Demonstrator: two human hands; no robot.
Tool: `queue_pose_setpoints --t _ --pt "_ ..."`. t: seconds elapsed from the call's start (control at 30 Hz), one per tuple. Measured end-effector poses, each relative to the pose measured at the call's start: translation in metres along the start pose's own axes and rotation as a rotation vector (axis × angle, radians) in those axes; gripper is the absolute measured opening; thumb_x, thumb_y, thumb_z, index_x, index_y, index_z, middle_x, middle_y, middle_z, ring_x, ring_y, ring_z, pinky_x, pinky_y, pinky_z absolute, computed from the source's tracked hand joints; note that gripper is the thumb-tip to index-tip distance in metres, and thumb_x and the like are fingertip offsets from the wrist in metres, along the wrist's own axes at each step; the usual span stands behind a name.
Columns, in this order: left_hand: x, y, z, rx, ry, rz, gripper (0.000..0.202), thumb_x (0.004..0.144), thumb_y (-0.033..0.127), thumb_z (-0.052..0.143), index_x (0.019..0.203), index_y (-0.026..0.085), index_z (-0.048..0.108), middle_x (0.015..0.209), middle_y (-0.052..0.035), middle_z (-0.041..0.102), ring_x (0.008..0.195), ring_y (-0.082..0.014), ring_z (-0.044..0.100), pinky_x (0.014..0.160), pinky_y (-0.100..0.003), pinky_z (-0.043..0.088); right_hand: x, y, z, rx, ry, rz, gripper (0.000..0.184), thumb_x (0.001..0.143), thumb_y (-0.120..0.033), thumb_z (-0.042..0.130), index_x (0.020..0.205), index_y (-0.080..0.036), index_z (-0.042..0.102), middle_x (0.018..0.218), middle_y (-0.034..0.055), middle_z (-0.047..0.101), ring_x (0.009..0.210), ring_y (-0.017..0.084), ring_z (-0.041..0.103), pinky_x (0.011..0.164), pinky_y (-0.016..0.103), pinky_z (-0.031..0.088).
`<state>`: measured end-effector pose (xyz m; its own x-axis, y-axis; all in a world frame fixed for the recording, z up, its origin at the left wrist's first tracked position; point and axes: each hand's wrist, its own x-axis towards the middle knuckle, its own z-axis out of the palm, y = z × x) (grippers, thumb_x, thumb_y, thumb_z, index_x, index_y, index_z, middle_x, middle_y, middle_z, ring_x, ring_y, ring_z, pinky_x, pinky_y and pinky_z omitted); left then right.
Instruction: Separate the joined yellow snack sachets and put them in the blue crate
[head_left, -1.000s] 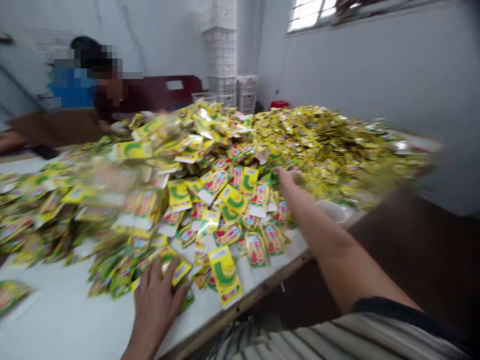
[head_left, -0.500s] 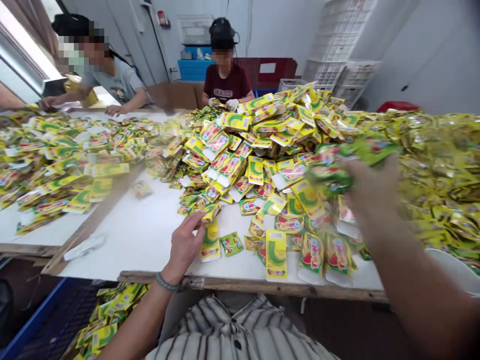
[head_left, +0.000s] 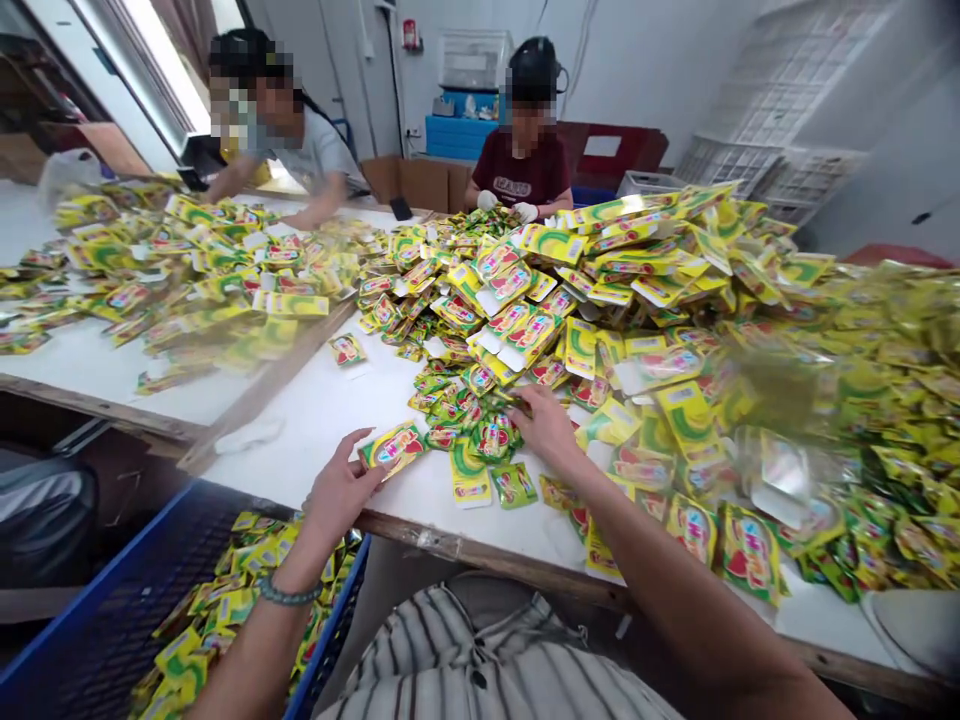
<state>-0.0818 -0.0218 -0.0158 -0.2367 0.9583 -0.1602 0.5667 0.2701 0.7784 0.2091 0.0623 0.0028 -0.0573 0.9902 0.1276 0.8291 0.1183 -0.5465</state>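
Note:
My left hand [head_left: 341, 490] pinches a small yellow-and-green packet [head_left: 394, 450] with a watermelon picture, just above the white tabletop near the front edge. My right hand [head_left: 551, 425] reaches to the small heap of green sachets [head_left: 450, 408], with its fingers closed at the edge of some sachets [head_left: 493, 438]; the fingertips are partly hidden. Below it, a single green sachet [head_left: 515, 485] and a flat yellow packet [head_left: 469, 475] lie on the table. Behind them rises a large mound of yellow packets [head_left: 532, 335].
A blue crate [head_left: 97, 630] holding yellow packets stands below the table at left. A wooden strip [head_left: 270, 385] divides the tabletop. Two people sit across, one with white gloves [head_left: 525, 212]. More packets [head_left: 907, 380] cover the right side. A white bowl [head_left: 911, 625] stands front right.
My right hand has come from the right with green sachets to the small heap at centre. My left hand has moved left and lifted a packet. The view has turned left.

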Motion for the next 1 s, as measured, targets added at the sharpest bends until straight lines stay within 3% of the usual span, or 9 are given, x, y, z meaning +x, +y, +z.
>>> queue_pose_setpoints --t 0.17,0.27,0.33,0.43,0.5,0.57,0.73,0.9,1.0 --pt "0.005 0.012 -0.006 0.347 -0.096 -0.046 0.055 0.075 0.060 0.053 0.115 0.023 0.059 0.072 -0.0016 0.066 0.066 -0.0227 0.062 0.057 -0.029 0.041 -0.011 -0.014 -0.020 -0.302 0.206 -0.033 0.053 0.086 -0.022 0.054 0.138 -0.023 0.045 0.148 0.0180 0.030 0.121 0.035 0.047 0.089 0.046 0.044" --pt "0.008 0.019 -0.001 0.530 -0.002 0.000 0.055 0.078 0.059 0.050 0.115 0.019 0.060 0.093 -0.0101 0.067 0.086 -0.0285 0.063 0.067 -0.034 0.044 -0.016 -0.033 -0.021 -0.331 0.273 -0.162 0.043 0.087 -0.023 0.053 0.130 -0.020 0.053 0.140 0.0166 0.043 0.121 0.035 0.042 0.095 0.049 0.036" --pt "0.010 0.022 0.005 0.629 0.057 0.105 0.057 0.078 0.057 0.052 0.118 0.016 0.059 0.104 -0.0146 0.064 0.098 -0.0315 0.060 0.075 -0.036 0.045 -0.016 -0.048 -0.011 -0.278 0.138 -0.335 0.032 0.089 -0.025 0.052 0.119 -0.020 0.060 0.127 0.0139 0.057 0.116 0.031 0.046 0.093 0.046 0.034" --pt "0.012 0.023 0.013 0.722 0.018 0.189 0.060 0.076 0.058 0.057 0.119 0.016 0.060 0.100 -0.0151 0.064 0.097 -0.0321 0.059 0.078 -0.038 0.046 -0.011 -0.062 0.016 -0.205 -0.157 -0.577 0.028 0.085 -0.029 0.060 0.111 -0.022 0.063 0.118 0.0101 0.064 0.112 0.028 0.050 0.088 0.041 0.034" --pt "0.013 0.023 0.014 0.735 0.001 0.197 0.060 0.076 0.057 0.059 0.119 0.015 0.060 0.097 -0.0148 0.064 0.094 -0.0321 0.059 0.079 -0.039 0.046 -0.007 -0.063 0.033 -0.204 -0.268 -0.608 0.018 0.084 -0.026 0.062 0.100 -0.021 0.066 0.105 0.0085 0.069 0.103 0.026 0.056 0.084 0.039 0.033" --pt "0.011 0.022 0.012 0.720 0.036 0.218 0.059 0.077 0.055 0.059 0.120 0.015 0.060 0.099 -0.0156 0.063 0.096 -0.0329 0.058 0.081 -0.040 0.046 -0.003 -0.060 0.042 -0.187 -0.268 -0.559 0.013 0.087 -0.022 0.056 0.091 -0.019 0.067 0.092 0.0084 0.071 0.093 0.024 0.060 0.082 0.037 0.033" --pt "0.004 0.036 0.017 0.363 0.213 0.260 0.038 0.085 0.047 0.052 0.102 0.016 0.067 0.099 -0.0126 0.067 0.097 -0.0281 0.060 0.085 -0.039 0.045 -0.001 -0.052 0.027 0.073 -0.100 -0.329 0.025 0.094 -0.025 0.043 0.101 -0.016 0.065 0.091 0.0100 0.071 0.083 0.021 0.063 0.072 0.028 0.039" --pt "0.003 0.062 0.044 -0.479 -0.109 0.104 0.039 0.072 0.051 0.067 0.088 0.017 0.062 0.065 0.0008 0.063 0.059 -0.0137 0.058 0.057 -0.025 0.045 -0.012 -0.057 0.008 0.216 -0.195 -0.368 0.022 0.092 -0.023 0.044 0.093 -0.019 0.066 0.081 0.0046 0.069 0.073 0.017 0.060 0.069 0.027 0.040" --pt "0.001 0.070 0.054 -0.749 -0.156 0.024 0.038 0.061 0.045 0.078 0.074 0.015 0.059 0.059 0.0038 0.058 0.051 -0.0088 0.052 0.050 -0.021 0.041 -0.020 -0.057 0.008 0.435 -0.276 -0.275 0.019 0.090 -0.028 0.047 0.092 -0.018 0.064 0.079 0.0032 0.066 0.072 0.016 0.058 0.067 0.027 0.042"
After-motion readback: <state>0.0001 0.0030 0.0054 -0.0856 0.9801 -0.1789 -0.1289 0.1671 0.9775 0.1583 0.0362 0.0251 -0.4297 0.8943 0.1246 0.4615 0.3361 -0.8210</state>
